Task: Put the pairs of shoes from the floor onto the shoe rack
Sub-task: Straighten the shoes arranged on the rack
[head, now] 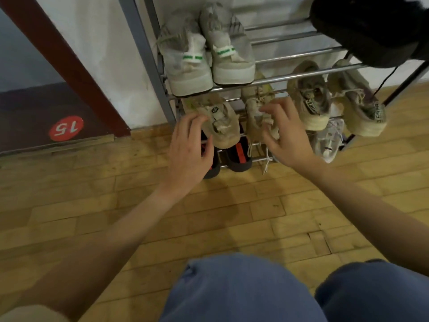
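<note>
Wooden floor (92, 205) below the shoe rack (290, 76); left hand (188, 154) and right hand (287, 135) hover spread-fingered, gripping nothing, over two beige shoes (222, 122), black-and-red shoes (239, 156) underneath.

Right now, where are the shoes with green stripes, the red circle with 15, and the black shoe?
green-striped shoes (232, 63): head view, heel.
red circle (66, 128): head view, middle.
black shoe (371, 31): head view, side.
</note>
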Demonstrator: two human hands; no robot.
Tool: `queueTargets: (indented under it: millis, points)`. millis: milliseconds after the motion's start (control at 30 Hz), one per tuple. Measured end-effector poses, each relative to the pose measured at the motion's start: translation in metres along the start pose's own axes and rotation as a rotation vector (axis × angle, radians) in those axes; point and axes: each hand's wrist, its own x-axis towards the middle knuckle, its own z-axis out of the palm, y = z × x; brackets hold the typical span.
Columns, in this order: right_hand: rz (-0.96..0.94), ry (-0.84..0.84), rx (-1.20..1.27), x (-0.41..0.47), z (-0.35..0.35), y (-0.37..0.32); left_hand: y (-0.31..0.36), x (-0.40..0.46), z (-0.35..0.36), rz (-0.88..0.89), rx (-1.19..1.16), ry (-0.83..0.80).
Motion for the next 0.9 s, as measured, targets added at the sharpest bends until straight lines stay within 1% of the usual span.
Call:
queueTargets:
  millis: [100,167,267,333,400,533,700,800,900]
  points:
    - [0.091,-0.057,-0.114,-0.012,0.01,0.007,-0.004,-0.004,0.013,-0.018,0.042,-0.157]
    - [0.19,-0.147,-0.127,-0.016,0.016,0.017,-0.006,-0.002,0.024,-0.045,0.047,-0.215]
    - [0.301,-0.28,-0.065,-0.012,0.027,0.035,-0.004,0.003,0.045,-0.035,0.09,-0.325]
    - [0.343,-0.32,-0.018,-0.007,0.032,0.04,-0.004,0.006,0.059,-0.026,0.137,-0.411]
    - [0.376,-0.34,0.023,-0.004,0.036,0.037,-0.009,0.007,0.067,-0.011,0.214,-0.444]
    - [0.386,-0.329,0.04,0.0,0.036,0.032,-0.02,0.008,0.063,0.09,0.354,-0.46]
    - [0.381,-0.234,0.084,-0.004,0.034,0.022,-0.035,0.001,0.047,0.106,0.407,-0.451]
    - [0.349,-0.161,0.126,-0.008,0.034,0.017,-0.045,-0.005,0.035,0.142,0.465,-0.458]
    - [0.278,-0.154,0.139,-0.009,0.037,0.014,-0.051,-0.011,0.029,0.164,0.512,-0.445]
